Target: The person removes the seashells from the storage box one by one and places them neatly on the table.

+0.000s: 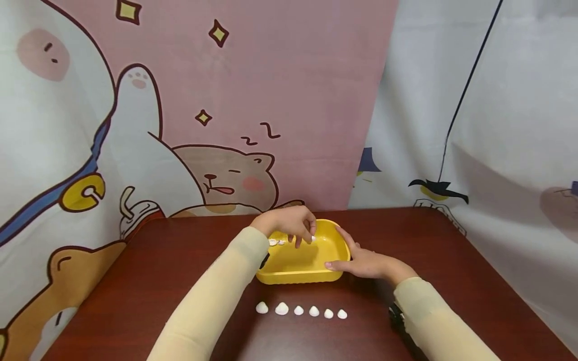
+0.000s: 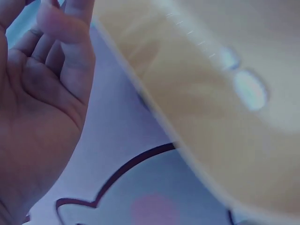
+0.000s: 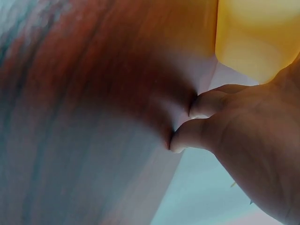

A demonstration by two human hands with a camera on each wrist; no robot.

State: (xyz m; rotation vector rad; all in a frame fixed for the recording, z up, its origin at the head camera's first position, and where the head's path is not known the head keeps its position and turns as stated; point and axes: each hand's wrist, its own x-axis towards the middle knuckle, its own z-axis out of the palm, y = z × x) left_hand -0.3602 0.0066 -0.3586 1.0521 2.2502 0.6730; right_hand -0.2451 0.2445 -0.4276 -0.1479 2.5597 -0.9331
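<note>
White shell (image 1: 313,239) was pinched in the fingertips of the left hand (image 1: 291,224), over the yellow tray (image 1: 298,277). Two more white pieces (image 1: 273,242) were seen in the tray, left of those fingers. Tray was gripped at its right end by the right hand (image 1: 368,263), thumb over the near rim, presumably for steadying. Row of six white shells (image 1: 313,311) was laid on the tabletop (image 1: 158,265), nearer the wearer than either hand's fingers. Cartoon-printed cloth (image 1: 307,100) was hung beyond the fingers. Step judged: single-shell handling at the tray; whether being taken out or put in could not be told. Next move: rim clearance or controlled release needed, tray held steady.
</note>
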